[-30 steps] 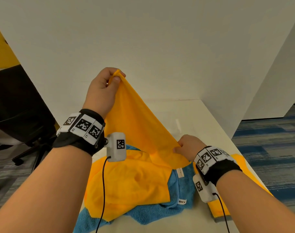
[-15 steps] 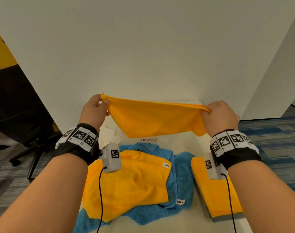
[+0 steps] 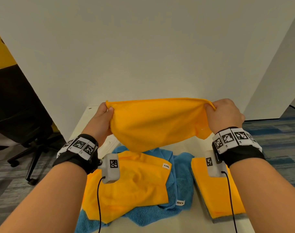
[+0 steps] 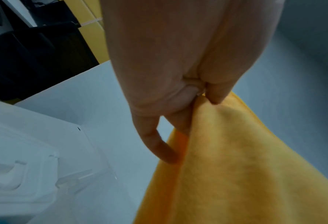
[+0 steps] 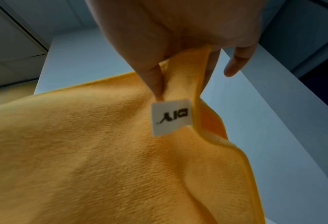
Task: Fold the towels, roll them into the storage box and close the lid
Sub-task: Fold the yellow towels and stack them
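White table, plain wall; black office chair left.

A black office chair stands left of the white table, on striped carpet

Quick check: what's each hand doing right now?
Left hand: pinching one top corner of the orange towel, held up over the table.
Right hand: pinching the other top corner, by the white tag.
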The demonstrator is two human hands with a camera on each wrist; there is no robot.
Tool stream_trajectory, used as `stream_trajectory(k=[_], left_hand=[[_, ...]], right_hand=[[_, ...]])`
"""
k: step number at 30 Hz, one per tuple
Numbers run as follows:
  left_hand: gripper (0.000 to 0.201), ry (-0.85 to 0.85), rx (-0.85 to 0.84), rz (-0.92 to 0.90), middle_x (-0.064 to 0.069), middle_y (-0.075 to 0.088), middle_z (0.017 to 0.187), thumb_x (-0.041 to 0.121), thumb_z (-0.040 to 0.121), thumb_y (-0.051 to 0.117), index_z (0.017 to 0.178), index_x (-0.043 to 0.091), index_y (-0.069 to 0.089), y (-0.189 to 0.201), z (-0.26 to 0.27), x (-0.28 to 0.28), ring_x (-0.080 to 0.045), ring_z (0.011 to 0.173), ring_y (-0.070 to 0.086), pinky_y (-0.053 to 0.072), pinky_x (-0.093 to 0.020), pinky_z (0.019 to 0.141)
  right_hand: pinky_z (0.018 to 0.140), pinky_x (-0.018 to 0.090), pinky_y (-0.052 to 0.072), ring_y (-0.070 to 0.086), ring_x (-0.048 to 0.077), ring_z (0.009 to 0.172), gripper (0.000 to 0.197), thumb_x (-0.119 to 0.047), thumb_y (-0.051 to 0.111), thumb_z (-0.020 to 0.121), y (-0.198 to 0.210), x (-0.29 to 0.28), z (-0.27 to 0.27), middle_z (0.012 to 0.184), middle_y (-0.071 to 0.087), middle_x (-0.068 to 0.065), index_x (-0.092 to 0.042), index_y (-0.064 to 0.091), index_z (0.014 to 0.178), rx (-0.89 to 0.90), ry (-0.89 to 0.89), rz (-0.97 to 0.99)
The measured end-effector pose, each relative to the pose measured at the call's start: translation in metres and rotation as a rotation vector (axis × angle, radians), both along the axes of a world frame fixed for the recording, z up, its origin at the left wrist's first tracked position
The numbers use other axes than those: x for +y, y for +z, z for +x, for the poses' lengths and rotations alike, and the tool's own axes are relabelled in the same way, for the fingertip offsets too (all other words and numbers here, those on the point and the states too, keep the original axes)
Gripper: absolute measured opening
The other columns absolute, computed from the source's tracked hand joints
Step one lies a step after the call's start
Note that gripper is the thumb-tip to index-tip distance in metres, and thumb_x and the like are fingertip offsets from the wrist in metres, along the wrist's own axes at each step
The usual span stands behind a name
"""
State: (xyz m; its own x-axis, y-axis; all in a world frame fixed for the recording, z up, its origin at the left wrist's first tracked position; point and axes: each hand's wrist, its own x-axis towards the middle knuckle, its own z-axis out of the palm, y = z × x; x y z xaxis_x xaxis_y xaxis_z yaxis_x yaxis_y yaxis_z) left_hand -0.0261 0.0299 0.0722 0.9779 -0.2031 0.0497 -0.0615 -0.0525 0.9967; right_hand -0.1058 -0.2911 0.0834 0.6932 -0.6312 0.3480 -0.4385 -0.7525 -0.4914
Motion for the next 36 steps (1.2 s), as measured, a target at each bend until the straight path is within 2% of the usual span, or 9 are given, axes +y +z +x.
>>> stream_trajectory(k=[5,11,15,19,23,27,30,32,36], left_hand=[[0.017,0.024,-0.026,0.069,-0.005,0.058,0.1,0.037,0.103,0.036,0.102,0.038,0.053,-0.002,0.0,0.005,-0.027,0.094,0.055,0.047,-0.047,0.084],[0.022,-0.075,0.113,-0.296,0.002,0.064,0.108,0.032,0.105,0.031,0.111,0.031,0.053,-0.002,-0.006,0.001,-0.017,0.097,0.064,0.056,-0.045,0.078],[0.018,-0.181,0.127,-0.168,0.003,0.059,0.098,0.036,0.104,0.031,0.106,0.034,0.049,-0.002,-0.009,0.004,-0.016,0.086,0.066,0.057,-0.039,0.059],[0.024,-0.227,0.254,-0.071,0.002,0.059,0.119,0.039,0.102,0.034,0.123,0.035,0.044,-0.007,-0.01,0.007,-0.033,0.102,0.066,0.058,-0.05,0.067],[0.022,-0.215,0.27,0.002,-0.009,0.064,0.11,0.04,0.104,0.029,0.116,0.032,0.046,-0.01,-0.011,0.003,-0.035,0.086,0.071,0.059,-0.045,0.066],[0.021,-0.11,0.141,0.115,-0.006,0.049,0.07,0.038,0.105,0.027,0.101,0.03,0.046,-0.015,-0.003,0.001,-0.015,0.046,0.051,0.048,-0.032,0.055],[0.022,-0.079,0.15,-0.032,-0.001,0.034,0.058,0.037,0.105,0.03,0.097,0.023,0.046,-0.015,-0.001,0.001,-0.011,0.044,0.034,0.037,-0.028,0.052],[0.025,-0.113,0.19,-0.264,0.002,0.036,0.056,0.036,0.104,0.031,0.088,0.023,0.045,-0.011,-0.005,-0.002,-0.011,0.049,0.039,0.039,-0.027,0.057],[0.018,-0.267,0.298,-0.605,-0.004,0.064,0.083,0.04,0.096,0.041,0.1,0.028,0.054,-0.009,-0.013,-0.006,-0.025,0.092,0.067,0.046,-0.064,0.087]], right_hand=[[0.089,0.043,0.032,0.05,0.025,0.074,0.031,-0.031,0.041,0.097,0.001,0.0,-0.001,0.1,0.063,0.012,-0.02,0.06,0.076,-0.005,-0.006,0.023],[0.092,0.042,0.032,0.048,0.023,0.074,0.032,-0.03,0.041,0.097,0.0,0.003,0.001,0.095,0.062,0.009,-0.01,0.066,0.097,0.023,-0.049,0.047],[0.091,0.042,0.032,0.049,0.024,0.074,0.033,-0.03,0.042,0.097,-0.001,0.001,0.003,0.089,0.062,0.007,-0.009,0.066,0.099,0.014,-0.08,0.081],[0.095,0.044,0.032,0.047,0.025,0.078,0.025,-0.028,0.042,0.098,0.005,0.003,-0.003,0.104,0.062,0.013,-0.015,0.058,0.085,-0.01,-0.079,0.084],[0.095,0.044,0.031,0.047,0.024,0.078,0.025,-0.029,0.041,0.099,0.006,0.005,-0.005,0.106,0.062,0.013,-0.019,0.057,0.083,-0.005,-0.074,0.082],[0.092,0.042,0.03,0.047,0.024,0.072,0.031,-0.027,0.041,0.097,0.005,0.004,-0.005,0.101,0.062,0.012,-0.016,0.065,0.082,-0.012,-0.066,0.096],[0.092,0.042,0.03,0.047,0.023,0.07,0.03,-0.027,0.042,0.096,0.005,0.006,-0.005,0.096,0.062,0.011,-0.016,0.063,0.078,-0.018,-0.055,0.123],[0.093,0.043,0.031,0.048,0.024,0.073,0.03,-0.028,0.042,0.097,0.004,0.008,-0.005,0.097,0.062,0.011,-0.016,0.063,0.08,-0.011,-0.049,0.131],[0.095,0.043,0.031,0.053,0.026,0.081,0.034,-0.034,0.041,0.098,0.0,0.009,-0.002,0.101,0.063,0.011,-0.013,0.068,0.095,0.002,-0.046,0.137]])
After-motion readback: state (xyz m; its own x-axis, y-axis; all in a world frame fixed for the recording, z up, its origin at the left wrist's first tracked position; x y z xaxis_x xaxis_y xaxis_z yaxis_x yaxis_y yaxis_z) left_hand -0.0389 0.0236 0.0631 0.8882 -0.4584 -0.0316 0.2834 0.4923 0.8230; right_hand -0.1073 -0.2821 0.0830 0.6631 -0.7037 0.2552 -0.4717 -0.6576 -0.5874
